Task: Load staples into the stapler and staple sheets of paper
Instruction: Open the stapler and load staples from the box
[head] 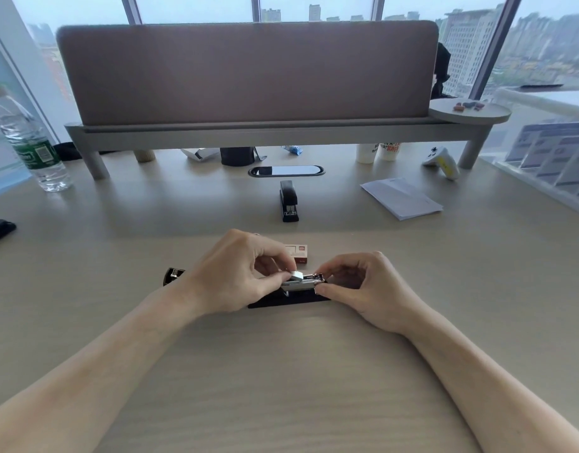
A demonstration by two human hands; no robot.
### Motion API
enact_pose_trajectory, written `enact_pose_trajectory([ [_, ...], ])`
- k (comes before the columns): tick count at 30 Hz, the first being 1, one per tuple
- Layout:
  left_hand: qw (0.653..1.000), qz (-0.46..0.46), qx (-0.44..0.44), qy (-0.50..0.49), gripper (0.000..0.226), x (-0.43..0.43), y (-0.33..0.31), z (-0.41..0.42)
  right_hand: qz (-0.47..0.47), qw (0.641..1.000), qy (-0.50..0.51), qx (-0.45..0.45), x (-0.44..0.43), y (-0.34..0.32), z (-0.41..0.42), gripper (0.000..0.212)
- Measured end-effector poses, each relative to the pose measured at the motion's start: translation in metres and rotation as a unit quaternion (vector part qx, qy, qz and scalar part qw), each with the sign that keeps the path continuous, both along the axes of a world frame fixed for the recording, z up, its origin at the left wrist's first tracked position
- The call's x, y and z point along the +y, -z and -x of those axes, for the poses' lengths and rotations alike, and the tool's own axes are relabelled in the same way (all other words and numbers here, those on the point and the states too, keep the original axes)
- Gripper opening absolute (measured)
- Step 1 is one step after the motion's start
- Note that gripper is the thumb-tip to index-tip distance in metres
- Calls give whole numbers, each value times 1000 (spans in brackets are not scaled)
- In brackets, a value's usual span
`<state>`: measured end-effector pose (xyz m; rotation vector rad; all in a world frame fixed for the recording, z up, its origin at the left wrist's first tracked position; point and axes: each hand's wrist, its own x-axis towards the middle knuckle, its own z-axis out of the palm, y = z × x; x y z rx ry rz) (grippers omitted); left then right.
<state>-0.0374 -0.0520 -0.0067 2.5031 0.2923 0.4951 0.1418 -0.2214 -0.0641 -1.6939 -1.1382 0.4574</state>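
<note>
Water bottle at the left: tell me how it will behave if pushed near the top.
The water bottle stands tall on a narrow base, so it would probably tip rather than slide. Its clear thin wall looks likely to flex when squeezed. Being round, it may roll once down.

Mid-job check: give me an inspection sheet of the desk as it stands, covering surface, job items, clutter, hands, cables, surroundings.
Surface: pale wood desk, bare in front of the arms.
Job's things: open stapler under both hands, metal tray exposed; staple box just behind it; second stapler closed, farther back; paper stack back right.
Clutter: water bottle far left; cups and a white handheld device under the shelf.
Hands: left hand pinches a staple strip at the tray; right hand steadies the tray's front end.
Cables: nothing seen.
Surroundings: desk divider, windows, city buildings.
</note>
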Motion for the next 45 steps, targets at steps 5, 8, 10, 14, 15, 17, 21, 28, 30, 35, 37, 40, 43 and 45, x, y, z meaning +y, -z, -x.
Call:
enact_pose_trajectory([
  [5, 1000, 24, 1, -5, 14, -1, -1, 1, 3, 1000, 1, 1, 0, 0, -1, 12],
  [8, 1000, 21, 11, -1, 14, -1, -1, 0, 1, 1000, 0, 1, 0, 1, -1, 12],
  [10, 1000, 18, 12, -3, 14, -2, -2, 0, 1, 1000, 0, 0, 1, 1, -1, 12],
  [14, 1000, 18, 17, -4, 14, -2, -1, 0, 2, 1000, -3, 0, 0, 0, -1, 12],
  [15, 1000, 18, 16, -7, 13, -2, -1, 0, 2, 1000, -6, -1, 0, 0, -1, 11],
  [17, 1000, 20, 16, -12, 13, -2, 0, -1, 2, 1000, -7, -4, 0, 1, -1, 11],
  [21, 999, 18, 37, -3, 10, -8, -3, -7, 3, 1000, -10, -2, 0, 0, -1, 11],
  [28, 997, -48, 58, -23, 15, -8, 3, -5, 2, 1000, -8, 1, 0, 1, -1, 11],
  [30, 997, -56, 47, -32, 16, -3, 4, -1, 2, 1000, -8, -1, 1, 2, -2, 12],
  [35, 997, -62, 44, -10, 7, -7, 6, -4, 1, 1000, -12, 3, 0, 1, -2, 11],
  [37, 997, -59, 41, -1, 9, -10, 7, -6, 1, 1000, -12, 4, 0, 1, -2, 11],
  [40, 997, -64, 48, -3, 11, -11, 5, -5, 1, 1000, -13, 8, -1, -1, -2, 11],
  [43, 995, -82, 44, -39, 20, -2, -7, 7, 4, 1000, -10, 7, -1, 0, -1, 12],
  [45, 989, -78, 103, -70, 34, 13, -21, 21, 5, 1000, -9, 6, -1, 0, -1, 12],
])
